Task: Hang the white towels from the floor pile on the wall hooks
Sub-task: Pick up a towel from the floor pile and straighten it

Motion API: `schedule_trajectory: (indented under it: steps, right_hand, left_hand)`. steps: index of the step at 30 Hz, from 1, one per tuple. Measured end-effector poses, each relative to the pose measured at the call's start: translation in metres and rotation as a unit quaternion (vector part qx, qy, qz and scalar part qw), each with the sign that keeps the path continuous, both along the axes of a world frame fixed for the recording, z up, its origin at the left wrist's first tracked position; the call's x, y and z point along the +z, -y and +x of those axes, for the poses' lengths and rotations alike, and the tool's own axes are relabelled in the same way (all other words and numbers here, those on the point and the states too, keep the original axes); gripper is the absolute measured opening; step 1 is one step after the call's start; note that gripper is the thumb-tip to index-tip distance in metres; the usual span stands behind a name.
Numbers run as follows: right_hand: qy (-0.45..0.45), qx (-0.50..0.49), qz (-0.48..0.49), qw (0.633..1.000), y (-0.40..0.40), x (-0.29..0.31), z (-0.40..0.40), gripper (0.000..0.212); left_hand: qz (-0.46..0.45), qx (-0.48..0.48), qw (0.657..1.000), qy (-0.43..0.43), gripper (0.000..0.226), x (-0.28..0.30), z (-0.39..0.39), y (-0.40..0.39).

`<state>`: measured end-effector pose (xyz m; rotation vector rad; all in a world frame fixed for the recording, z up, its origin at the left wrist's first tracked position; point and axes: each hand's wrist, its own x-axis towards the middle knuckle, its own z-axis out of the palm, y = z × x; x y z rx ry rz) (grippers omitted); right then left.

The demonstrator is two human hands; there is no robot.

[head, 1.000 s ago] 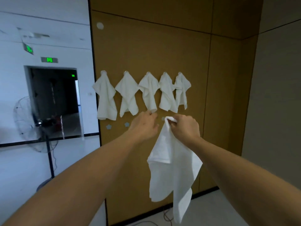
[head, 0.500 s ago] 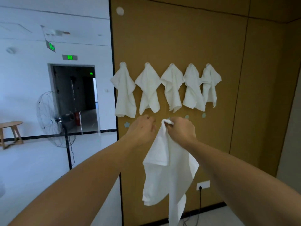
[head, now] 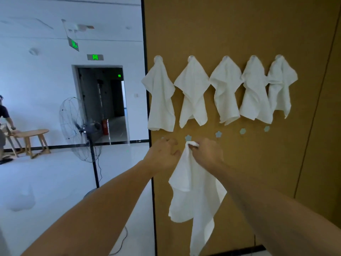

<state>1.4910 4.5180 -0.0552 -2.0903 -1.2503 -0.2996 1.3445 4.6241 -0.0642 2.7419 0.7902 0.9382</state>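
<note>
Towel [head: 195, 191] corner pinched in right grip [head: 206, 154], rest hanging straight down; star hook [head: 188, 138] just above-left (nearest). Left grip [head: 162, 154] loosely curled, empty, beside.

the right hand [head: 207, 154] is pinching the bunched corner of a white towel [head: 195, 198] just under a blue star hook [head: 188, 138] on the brown wall panel [head: 239, 34]. the left hand [head: 162, 154] is hovering beside it, fingers loosely spread. five hung towels [head: 224, 93] are lining the upper row, and three more star hooks [head: 242, 131] are sitting bare to the right.
</note>
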Motion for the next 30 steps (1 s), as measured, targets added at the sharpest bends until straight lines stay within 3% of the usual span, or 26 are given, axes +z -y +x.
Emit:
schedule_trajectory:
  steps: [5,10,14,17,24,30]
  right_hand:
    - [-0.041,0.062,-0.017,0.997,-0.059,-0.016,0.022,0.025]
    - [-0.048,0.093,-0.020,0.994,-0.118,-0.026,0.054,0.039]
    - [-0.056,0.115,-0.018,0.992,-0.154,-0.034,0.079,0.035]
    - [-0.056,0.136,-0.049,0.988,-0.180,-0.038,0.095,0.032]
    - [-0.175,0.232,-0.031,0.956,-0.230,-0.057,0.129,0.043]
    - [-0.194,0.267,-0.056,0.942,-0.271,-0.083,0.133,0.033]
  left_hand:
    - [-0.031,0.005,0.998,-0.051,0.058,-0.015,0.023,-0.039]
    - [-0.037,0.031,0.997,-0.066,0.059,-0.027,0.057,-0.080]
    - [-0.055,0.057,0.995,-0.059,0.061,-0.033,0.088,-0.106]
    - [-0.057,0.077,0.993,-0.063,0.055,-0.038,0.109,-0.124]
    - [-0.102,0.159,0.981,-0.038,0.022,-0.051,0.134,-0.167]
    - [-0.141,0.161,0.977,-0.016,0.027,-0.082,0.149,-0.200]
